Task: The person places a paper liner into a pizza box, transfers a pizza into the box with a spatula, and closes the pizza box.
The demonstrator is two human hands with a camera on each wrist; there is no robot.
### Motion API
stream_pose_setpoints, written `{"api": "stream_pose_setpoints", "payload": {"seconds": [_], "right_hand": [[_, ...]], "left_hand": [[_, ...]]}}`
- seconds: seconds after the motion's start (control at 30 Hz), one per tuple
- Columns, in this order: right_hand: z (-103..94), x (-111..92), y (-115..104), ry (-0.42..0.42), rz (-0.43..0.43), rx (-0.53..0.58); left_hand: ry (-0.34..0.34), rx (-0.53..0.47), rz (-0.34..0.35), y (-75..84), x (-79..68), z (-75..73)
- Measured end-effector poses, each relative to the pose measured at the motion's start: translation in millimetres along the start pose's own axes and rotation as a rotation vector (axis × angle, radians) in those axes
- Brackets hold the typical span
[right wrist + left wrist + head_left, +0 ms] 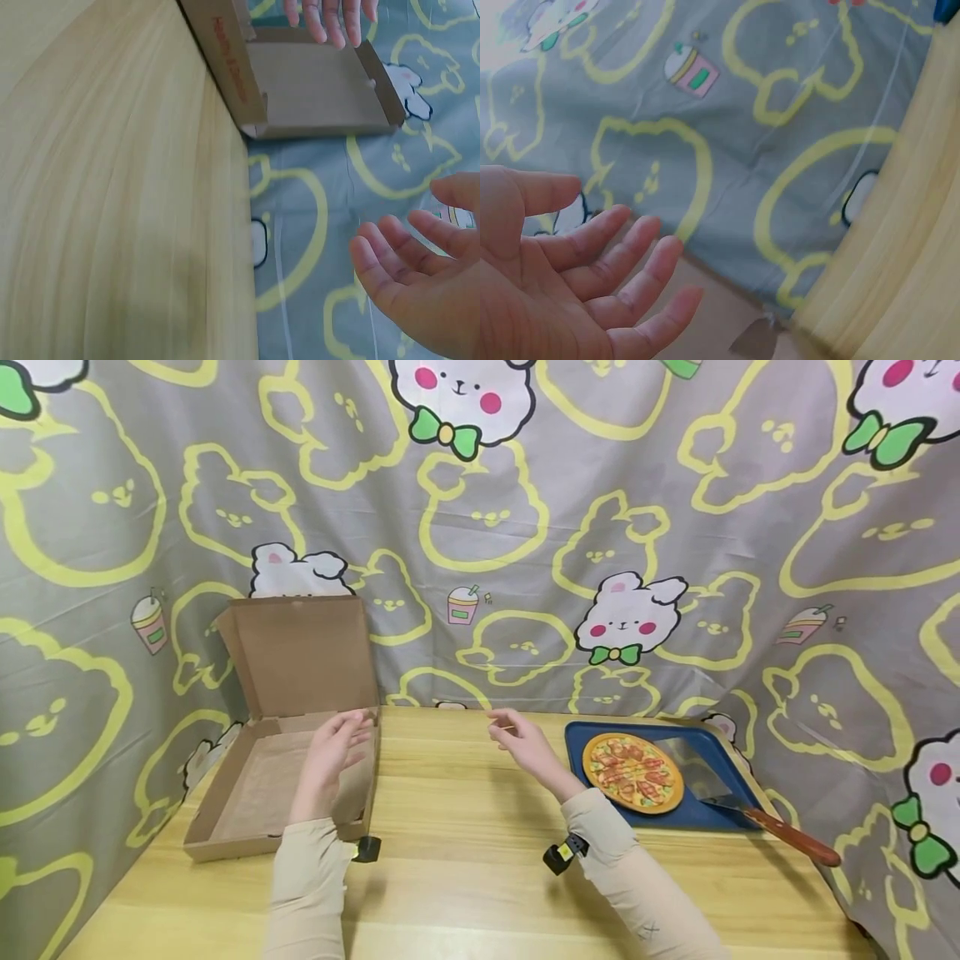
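Observation:
My left hand (335,756) hovers over the right part of an open cardboard pizza box (258,777), its fingers relaxed and holding nothing. In the left wrist view the left palm (547,300) shows with loosely bent fingers. My right hand (527,748) is held above the table, left of the blue tray (701,820); the right wrist view shows its fingers (382,277) loose, with nothing in them. On the tray lies a pizza (633,772) with a golden crust. Beside it rests a pizza server (693,768) with a metal blade and a wooden handle (795,837) reaching past the tray's edge.
The box lid (307,652) stands upright against the patterned curtain (510,527), which hangs behind and on both sides. A wooden table (450,827) carries the box at left and the tray at right.

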State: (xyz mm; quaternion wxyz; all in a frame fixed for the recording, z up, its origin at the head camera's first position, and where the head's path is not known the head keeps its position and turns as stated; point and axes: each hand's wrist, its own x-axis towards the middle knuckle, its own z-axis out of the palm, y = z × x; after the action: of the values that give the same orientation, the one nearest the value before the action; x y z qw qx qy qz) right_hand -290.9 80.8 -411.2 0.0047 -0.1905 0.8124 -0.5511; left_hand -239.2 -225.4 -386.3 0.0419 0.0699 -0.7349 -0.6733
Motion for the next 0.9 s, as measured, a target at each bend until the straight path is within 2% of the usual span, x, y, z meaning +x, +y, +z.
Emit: {"api": "stream_pose_setpoints", "payload": {"seconds": [0.3,0.63,0.9], "right_hand": [[-34.9,-20.9,15.1,0.023,0.028,-0.055],[-72.9,-48.2,29.1,0.057,0.065,-0.064],[-110.6,-75.8,43.0,0.160,0.077,-0.189]], "left_hand": [[-0.060,-0.019,0.005,-2.3,10.3,42.0],[-0.112,-0.057,0.008,-8.1,18.8,90.6],[-0.142,-0.063,0.003,-11.2,20.7,127.6]]}}
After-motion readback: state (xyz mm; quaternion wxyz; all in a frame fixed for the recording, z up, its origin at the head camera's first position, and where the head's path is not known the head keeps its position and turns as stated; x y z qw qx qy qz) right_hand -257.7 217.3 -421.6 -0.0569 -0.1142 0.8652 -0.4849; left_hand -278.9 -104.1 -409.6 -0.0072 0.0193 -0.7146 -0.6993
